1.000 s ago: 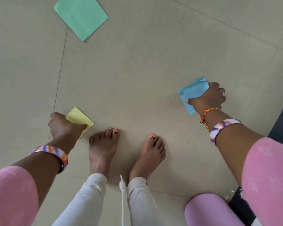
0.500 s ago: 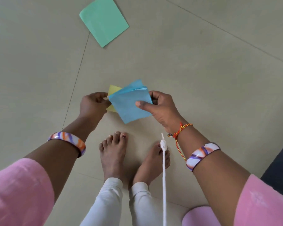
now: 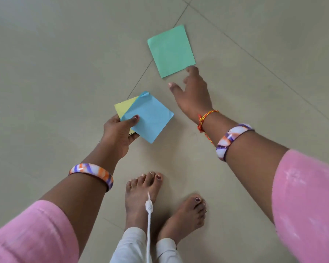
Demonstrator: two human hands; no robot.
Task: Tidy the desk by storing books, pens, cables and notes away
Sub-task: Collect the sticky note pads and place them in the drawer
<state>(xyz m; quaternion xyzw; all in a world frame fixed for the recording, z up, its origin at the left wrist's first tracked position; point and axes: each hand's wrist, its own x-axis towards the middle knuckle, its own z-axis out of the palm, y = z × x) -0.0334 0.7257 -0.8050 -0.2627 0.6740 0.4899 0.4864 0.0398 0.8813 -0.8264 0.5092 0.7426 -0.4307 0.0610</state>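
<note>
My left hand [image 3: 120,131] pinches two square paper notes together above the floor: a blue note [image 3: 150,118] on top and a yellow note [image 3: 124,108] partly hidden beneath it. A green note [image 3: 171,50] lies flat on the tiled floor further ahead. My right hand [image 3: 191,92] is stretched out with fingers spread, its fingertips just at the green note's near corner, holding nothing.
My bare feet [image 3: 146,188] stand on the beige tiled floor [image 3: 65,73] below the hands. A white cord [image 3: 149,221] dangles in front of my legs. Tile joints run diagonally across the floor.
My right hand let go of the blue note, which my left hand now holds together with the yellow one. The right hand moved forward to the green note.
</note>
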